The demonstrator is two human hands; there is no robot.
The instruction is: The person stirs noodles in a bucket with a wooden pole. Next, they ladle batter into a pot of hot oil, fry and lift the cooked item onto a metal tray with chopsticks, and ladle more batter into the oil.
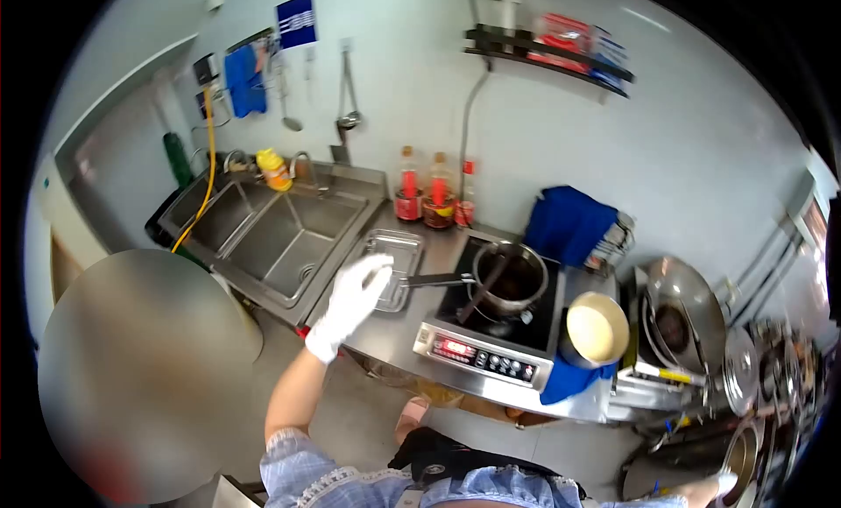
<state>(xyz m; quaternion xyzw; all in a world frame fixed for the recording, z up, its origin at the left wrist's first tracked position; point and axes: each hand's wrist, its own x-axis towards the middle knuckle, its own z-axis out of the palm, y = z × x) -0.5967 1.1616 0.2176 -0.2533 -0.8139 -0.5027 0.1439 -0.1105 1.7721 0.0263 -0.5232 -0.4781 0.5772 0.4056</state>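
A blue cloth (pixel 245 81) hangs against the wall (pixel 394 79); a black shelf (pixel 495 42) holds packets (pixel 563 42).

Bright light covered the wall (pixel 403 96); the view's edges curved into black, and heavy blur hid the lower left.

Steel counter (pixel 392 331) under metal tray (pixel 405 252), bottles (pixel 438 212), cooktop (pixel 482 357), blue cloth (pixel 565 383).

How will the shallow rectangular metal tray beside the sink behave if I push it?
The tray probably slides rather than tips, being low and flat on the smooth steel counter. Its metal walls suggest stiffness. The long black saucepan handle overlaps it in this view, so it might catch.
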